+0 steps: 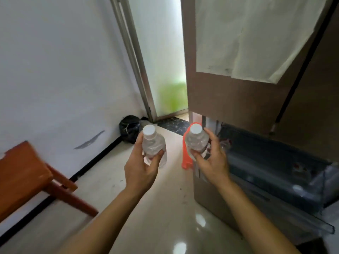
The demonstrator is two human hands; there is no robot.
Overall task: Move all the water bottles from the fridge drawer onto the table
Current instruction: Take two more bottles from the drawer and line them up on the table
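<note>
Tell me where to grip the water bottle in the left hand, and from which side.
Grip the water bottle round its mid body, below the shoulder, from the side, as the left hand does. It stands cap-up; its round clear wall suits a thumb-and-fingers wrap, while the white cap is narrow.

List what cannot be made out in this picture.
Head view: fridge drawer contents, blurred behind tinted walls.
Head view: wooden furniture at left, cut by the edge; table or chair unclear.
Head view: lower parts of left bottle and right bottle, covered by the left hand and right hand.
</note>
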